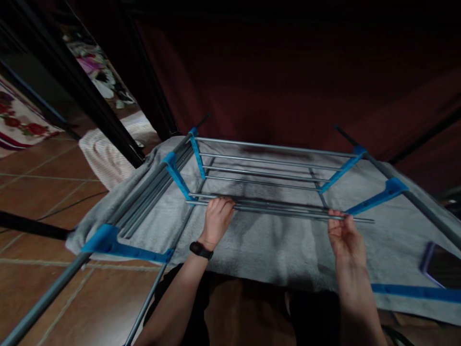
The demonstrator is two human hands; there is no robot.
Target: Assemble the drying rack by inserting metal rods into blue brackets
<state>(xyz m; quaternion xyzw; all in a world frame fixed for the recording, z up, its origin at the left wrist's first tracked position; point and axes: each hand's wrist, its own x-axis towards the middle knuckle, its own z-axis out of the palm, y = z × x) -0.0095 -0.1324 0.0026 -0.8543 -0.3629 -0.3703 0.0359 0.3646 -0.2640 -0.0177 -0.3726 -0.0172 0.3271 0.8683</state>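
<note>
A thin grey metal rod (281, 210) lies level across the front of a rack frame. My left hand (218, 218), with a dark band on its wrist, is closed round it near its left end. Toward the other end, my right hand (345, 235) pinches the same rod between thumb and fingers, palm turned up. Just behind it runs another rod, close to the lower ends of a left blue bracket (178, 178) and a right blue bracket (376, 197). Whether the held rod touches these brackets I cannot tell. Several rods (277, 158) span the rear brackets.
Grey cloth (266, 250) lies under the rack. Several loose rods (151, 192) lie along the left side tube. A front left bracket (126, 247) juts inward. At the right sits a phone (444, 264) near another blue bracket (414, 290). Dark red fabric (281, 81) hangs behind.
</note>
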